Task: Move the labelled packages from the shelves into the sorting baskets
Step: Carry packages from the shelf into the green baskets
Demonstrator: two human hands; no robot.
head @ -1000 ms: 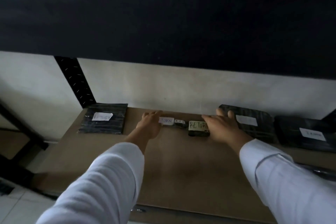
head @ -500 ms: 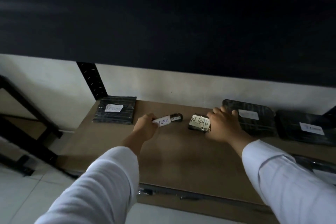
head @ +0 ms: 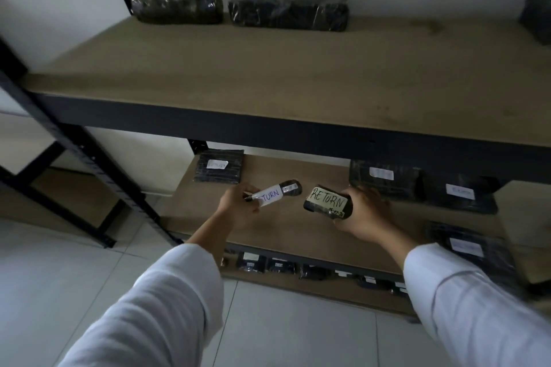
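My left hand (head: 238,207) grips a slim black package (head: 278,192) with a white RETURN label, lifted just above the middle shelf (head: 286,226). A small black box (head: 328,202) with a pale RETURN label sits in my right hand (head: 362,214), fingers curled round its right end. Both are held over the front half of that shelf board. No sorting basket is in view.
Flat black labelled packages lie on the middle shelf: one at back left (head: 219,165), two at back right (head: 384,177), (head: 460,194), one at front right (head: 468,249). The upper shelf (head: 268,74) carries dark wrapped bundles (head: 177,6), (head: 287,10). Several small packages sit on the bottom shelf (head: 316,271). A black upright (head: 86,158) stands at left.
Both hands closed on the two RETURN packages and lifted them off the shelf toward me. The camera pulled back and up, bringing the upper shelf into view.
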